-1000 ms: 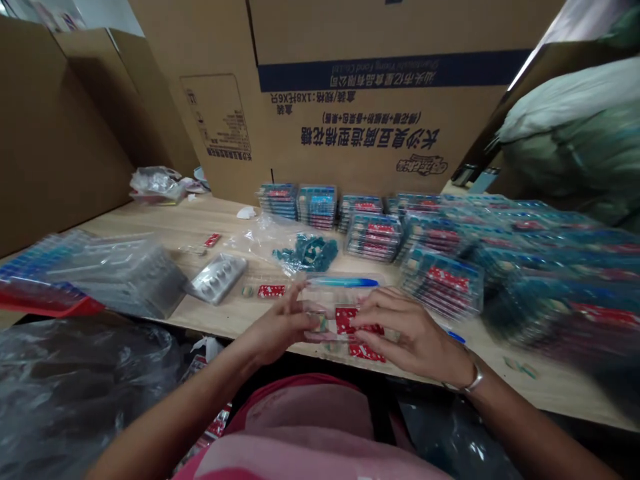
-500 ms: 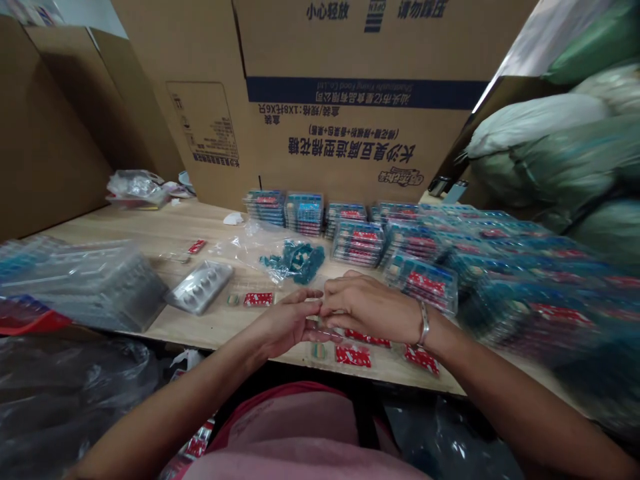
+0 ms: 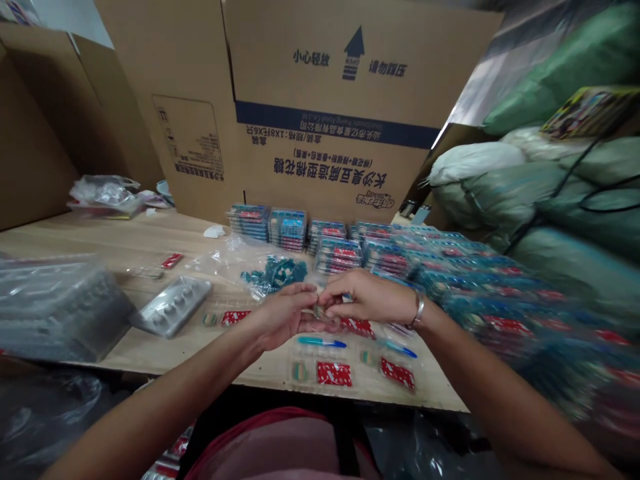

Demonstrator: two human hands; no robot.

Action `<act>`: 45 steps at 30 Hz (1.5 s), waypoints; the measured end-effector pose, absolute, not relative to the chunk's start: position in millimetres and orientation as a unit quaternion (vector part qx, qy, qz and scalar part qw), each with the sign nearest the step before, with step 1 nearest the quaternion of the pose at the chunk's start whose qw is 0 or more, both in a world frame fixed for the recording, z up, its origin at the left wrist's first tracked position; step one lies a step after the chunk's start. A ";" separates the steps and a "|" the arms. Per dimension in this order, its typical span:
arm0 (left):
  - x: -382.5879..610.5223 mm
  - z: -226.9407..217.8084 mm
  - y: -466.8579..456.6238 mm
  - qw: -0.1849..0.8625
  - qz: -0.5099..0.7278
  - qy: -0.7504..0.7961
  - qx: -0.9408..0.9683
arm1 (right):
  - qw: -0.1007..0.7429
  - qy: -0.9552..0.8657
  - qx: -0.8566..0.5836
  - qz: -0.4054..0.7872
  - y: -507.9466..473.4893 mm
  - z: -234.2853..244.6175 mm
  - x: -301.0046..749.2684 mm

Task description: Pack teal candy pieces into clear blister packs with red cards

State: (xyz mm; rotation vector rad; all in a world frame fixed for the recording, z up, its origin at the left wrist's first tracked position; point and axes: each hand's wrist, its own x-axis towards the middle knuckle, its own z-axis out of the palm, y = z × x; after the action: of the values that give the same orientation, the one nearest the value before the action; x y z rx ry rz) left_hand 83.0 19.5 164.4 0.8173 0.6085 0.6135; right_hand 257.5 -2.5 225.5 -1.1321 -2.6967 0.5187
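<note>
My left hand (image 3: 287, 315) is closed, palm up, at the edge of a clear plastic tray whose outline is partly hidden. Over it, my right hand (image 3: 367, 297) is bent down with its fingertips pinched; a small pale-green bit shows there, too indistinct to name. A red spotted packet (image 3: 357, 327) lies just below the right hand. Nearer me are two clear trays, each with a red spotted packet (image 3: 334, 373), a small striped piece (image 3: 299, 371) and a blue pen-shaped stick (image 3: 323, 342). Beyond my hands, dark teal pieces (image 3: 283, 272) lie on a clear plastic bag (image 3: 220, 259).
Stacks of filled trays (image 3: 340, 255) run along the back and right of the table. To the left are a clear moulded tray (image 3: 175, 307) and a pile of clear trays (image 3: 60, 307). A large cardboard box (image 3: 310, 160) stands behind; sacks (image 3: 545, 180) are at right.
The view has tilted up and shifted right. My hands stay together, with the right fingertips still pinched by the left hand. Blue sticks in the near trays now show.
</note>
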 end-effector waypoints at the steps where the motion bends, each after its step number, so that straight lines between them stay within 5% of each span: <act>1: 84.2 165.3 18.6 0.827 0.290 0.289 0.385 | 0.073 -0.908 -0.386 0.146 -4.4 227.1 254.6; 5: 87.1 169.2 17.2 0.820 0.317 0.288 0.381 | 0.046 -0.903 -0.423 0.063 -10.2 232.5 244.5; 12: 81.4 169.5 13.6 0.812 0.322 0.272 0.403 | 0.090 -0.888 -0.424 0.151 -7.9 237.6 249.0; 20: 80.0 167.8 5.8 0.788 0.356 0.281 0.416 | 0.032 -0.904 -0.422 0.054 -19.2 239.9 235.3; 38: 64.1 136.8 4.6 0.801 0.334 0.325 0.375 | 0.099 -0.915 -0.354 0.165 -8.6 194.8 235.8; 45: 67.1 140.6 1.6 0.784 0.369 0.319 0.384 | 0.074 -0.920 -0.381 0.050 -16.7 198.0 229.6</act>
State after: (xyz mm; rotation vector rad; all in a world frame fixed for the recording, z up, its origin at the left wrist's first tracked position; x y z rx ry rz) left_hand 67.1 1.6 140.6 0.8291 0.6875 0.7971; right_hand 229.6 -16.7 198.0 -1.1439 -2.7625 0.1514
